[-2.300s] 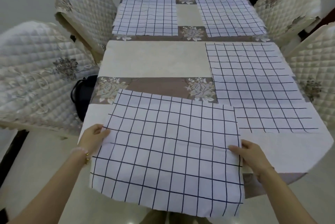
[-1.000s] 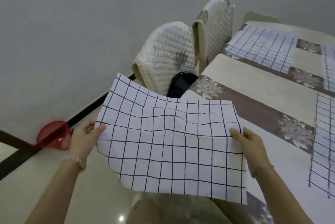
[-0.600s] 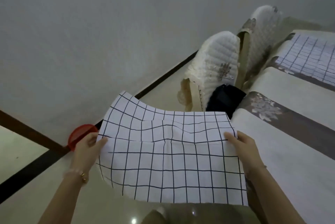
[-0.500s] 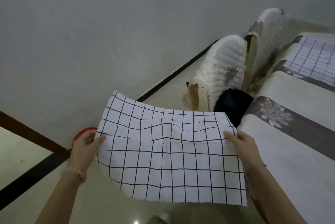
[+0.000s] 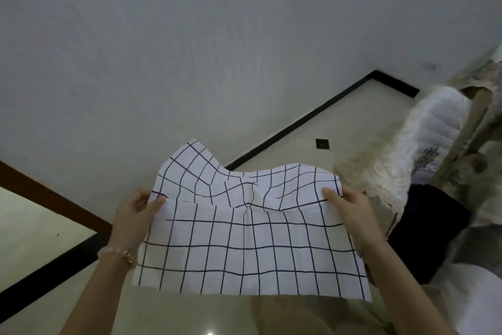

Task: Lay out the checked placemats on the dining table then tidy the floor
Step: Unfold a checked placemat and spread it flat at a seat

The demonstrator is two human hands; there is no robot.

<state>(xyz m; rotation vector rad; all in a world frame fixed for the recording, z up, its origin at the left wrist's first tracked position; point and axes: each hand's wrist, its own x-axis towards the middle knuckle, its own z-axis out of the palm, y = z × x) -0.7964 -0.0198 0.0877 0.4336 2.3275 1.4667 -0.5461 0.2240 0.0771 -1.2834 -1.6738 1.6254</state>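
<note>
The left wrist (image 5: 121, 240) wears a pale beaded bracelet (image 5: 113, 251).

White placemat (image 5: 250, 242) with a black grid, cream quilted chair (image 5: 423, 144), black-bordered beige floor (image 5: 307, 144).

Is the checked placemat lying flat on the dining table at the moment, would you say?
No, the left hand and right hand hold the checked placemat above the floor, its middle buckled.
</note>
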